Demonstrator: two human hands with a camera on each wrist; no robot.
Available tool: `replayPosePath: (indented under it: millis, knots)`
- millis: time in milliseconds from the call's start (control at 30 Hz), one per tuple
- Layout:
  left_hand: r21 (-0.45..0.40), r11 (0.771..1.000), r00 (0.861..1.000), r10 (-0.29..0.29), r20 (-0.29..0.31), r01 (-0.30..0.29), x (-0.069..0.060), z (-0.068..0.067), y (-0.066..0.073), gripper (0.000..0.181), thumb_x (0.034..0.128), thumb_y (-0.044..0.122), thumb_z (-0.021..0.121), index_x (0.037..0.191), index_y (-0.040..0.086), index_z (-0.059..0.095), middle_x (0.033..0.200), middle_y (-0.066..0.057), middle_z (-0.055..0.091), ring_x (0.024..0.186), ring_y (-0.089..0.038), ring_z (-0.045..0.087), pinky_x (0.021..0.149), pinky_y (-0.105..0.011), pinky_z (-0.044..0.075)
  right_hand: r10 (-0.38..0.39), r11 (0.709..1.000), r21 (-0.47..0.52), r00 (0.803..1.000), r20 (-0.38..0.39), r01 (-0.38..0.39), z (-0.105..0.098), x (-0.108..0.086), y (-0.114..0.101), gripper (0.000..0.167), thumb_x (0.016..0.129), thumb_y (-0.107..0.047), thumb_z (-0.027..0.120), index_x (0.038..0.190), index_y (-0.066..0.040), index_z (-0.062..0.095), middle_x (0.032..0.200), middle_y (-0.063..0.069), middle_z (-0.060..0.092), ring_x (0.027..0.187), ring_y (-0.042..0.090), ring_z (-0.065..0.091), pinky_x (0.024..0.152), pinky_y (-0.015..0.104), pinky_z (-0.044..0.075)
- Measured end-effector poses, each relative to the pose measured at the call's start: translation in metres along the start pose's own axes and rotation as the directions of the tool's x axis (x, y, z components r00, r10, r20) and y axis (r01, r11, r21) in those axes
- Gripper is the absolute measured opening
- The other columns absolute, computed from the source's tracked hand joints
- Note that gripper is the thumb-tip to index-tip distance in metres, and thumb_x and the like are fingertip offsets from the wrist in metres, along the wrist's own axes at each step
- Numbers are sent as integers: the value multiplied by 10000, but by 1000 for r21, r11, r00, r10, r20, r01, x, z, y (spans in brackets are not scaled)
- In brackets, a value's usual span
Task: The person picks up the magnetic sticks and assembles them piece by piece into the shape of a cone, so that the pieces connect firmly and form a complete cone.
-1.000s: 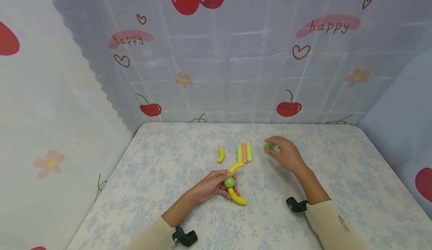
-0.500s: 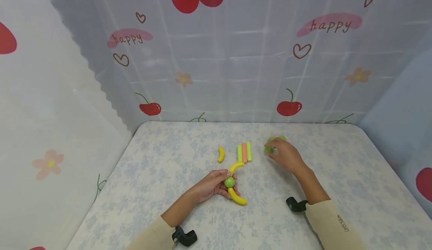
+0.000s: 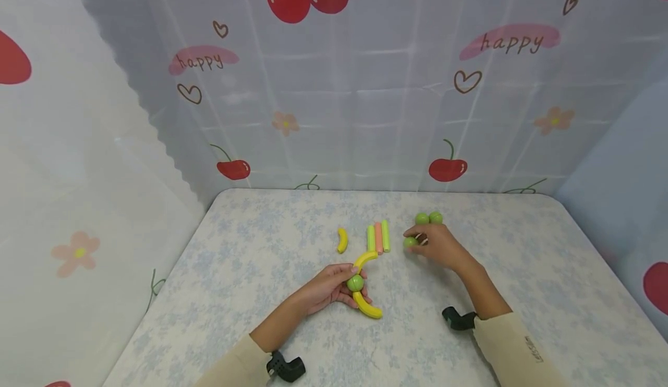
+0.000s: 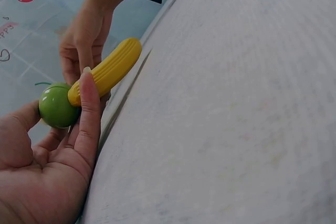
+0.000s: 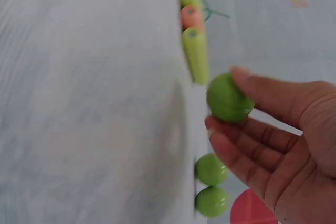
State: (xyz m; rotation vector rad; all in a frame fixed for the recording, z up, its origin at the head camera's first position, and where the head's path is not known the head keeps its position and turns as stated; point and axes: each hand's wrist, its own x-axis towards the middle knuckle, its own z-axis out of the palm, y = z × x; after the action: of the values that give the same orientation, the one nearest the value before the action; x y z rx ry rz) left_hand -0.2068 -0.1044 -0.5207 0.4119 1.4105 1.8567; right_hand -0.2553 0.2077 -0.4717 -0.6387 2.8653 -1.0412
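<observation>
We see a printed curtain (image 3: 365, 114) standing behind a pale flowered table (image 3: 235, 294), whose flat top gives every piece somewhere to lie. The left hand (image 3: 334, 285) has its thumb and fingers wrapped about the middle ball (image 3: 355, 283), which sits between an upper curve (image 3: 366, 257) and a lower curve (image 3: 367, 307), both yellow; we judge this grip steadies the joins, where the chain would most easily part. The right hand (image 3: 437, 245) holds the pinched ball (image 3: 410, 241) narrowly between thumb and fingertips, a hold that suits something apt to roll. We cannot tell whether that ball touches the table.

Among the lesser pieces, a left green stick (image 3: 371, 238), a pink stick (image 3: 378, 238) and a right green stick (image 3: 386, 236) lie side by side, probably to be easy to take singly. The upper curve's tip is by their near ends; we cannot make out contact. To their left in the head view lies a loose curve (image 3: 342, 241), apart. Beyond the right hand, two spare balls (image 3: 422, 219) touch each other, perhaps each checking the other's roll.
</observation>
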Motion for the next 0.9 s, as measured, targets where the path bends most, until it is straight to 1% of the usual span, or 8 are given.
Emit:
replayPosePath:
  millis: [100, 200, 333, 433, 533, 667, 767, 900]
  knots:
    - [-5, 1000, 1000, -5, -5, 5, 0, 0, 0, 484, 1101, 337, 456, 1331, -88, 492, 1022, -123, 728, 998, -248, 733, 749, -316, 610, -41, 990, 139, 999, 11, 39, 0, -1, -10, 326, 865, -74, 813, 1160, 36, 728, 1083, 119, 729, 945, 272, 706, 801, 384, 600]
    - [-7, 1000, 1000, -7, -7, 7, -1, 0, 0, 490, 1103, 336, 451, 1335, -94, 484, 1021, -121, 729, 995, -244, 733, 751, -314, 610, -66, 977, 203, 997, 34, 58, 1, -1, -19, 317, 863, -75, 815, 1152, 27, 732, 1093, 116, 733, 941, 258, 711, 788, 345, 598]
    - [-11, 1000, 1000, 0, -3, 0, 0, -1, 0, 482, 1107, 333, 440, 1330, -91, 485, 1019, -118, 727, 997, -246, 733, 752, -316, 610, -106, 976, 199, 991, 80, 88, 5, 0, -24, 307, 867, -82, 814, 1150, 8, 738, 1115, 110, 736, 928, 229, 707, 751, 285, 582]
    - [-14, 1000, 1000, 2, 4, -2, 0, -1, -1, 458, 1110, 327, 431, 1319, -75, 500, 1017, -116, 726, 996, -247, 733, 753, -319, 610, -134, 976, 188, 986, 98, 114, 9, 2, -26, 307, 862, -94, 822, 1144, -1, 743, 1106, 96, 741, 893, 206, 699, 726, 262, 574]
    - [-16, 1000, 1000, 2, 5, -2, 1, -1, -1, 442, 1111, 324, 430, 1310, -62, 512, 1016, -116, 727, 992, -246, 734, 751, -319, 611, -150, 971, 203, 983, 106, 126, 13, 3, -29, 315, 859, -110, 827, 1146, -6, 748, 1090, 71, 746, 863, 171, 690, 709, 260, 573]
    - [-7, 1000, 1000, 5, 4, -5, 1, -1, -1, 461, 1107, 330, 442, 1317, -75, 505, 1019, -119, 727, 991, -248, 734, 749, -319, 611, -162, 962, 237, 981, 105, 133, 17, 2, -32, 318, 862, -120, 826, 1153, -16, 751, 1080, 48, 749, 853, 151, 695, 720, 274, 577]
    - [7, 1000, 1000, 7, 2, -7, 1, -1, -2, 472, 1104, 334, 449, 1321, -81, 503, 1025, -121, 725, 997, -250, 731, 756, -321, 610, -167, 956, 260, 980, 104, 135, 20, 2, -33, 305, 871, -103, 814, 1157, -18, 749, 1083, 51, 745, 864, 169, 702, 731, 286, 580]
    - [34, 999, 1000, 5, -8, -4, 2, -1, -2, 453, 1102, 315, 462, 1318, -74, 545, 1054, -140, 730, 1005, -243, 724, 782, -320, 608, -171, 955, 265, 978, 117, 135, 21, 2, -33, 299, 882, -81, 800, 1168, -17, 742, 1106, 65, 736, 891, 199, 700, 745, 297, 581]
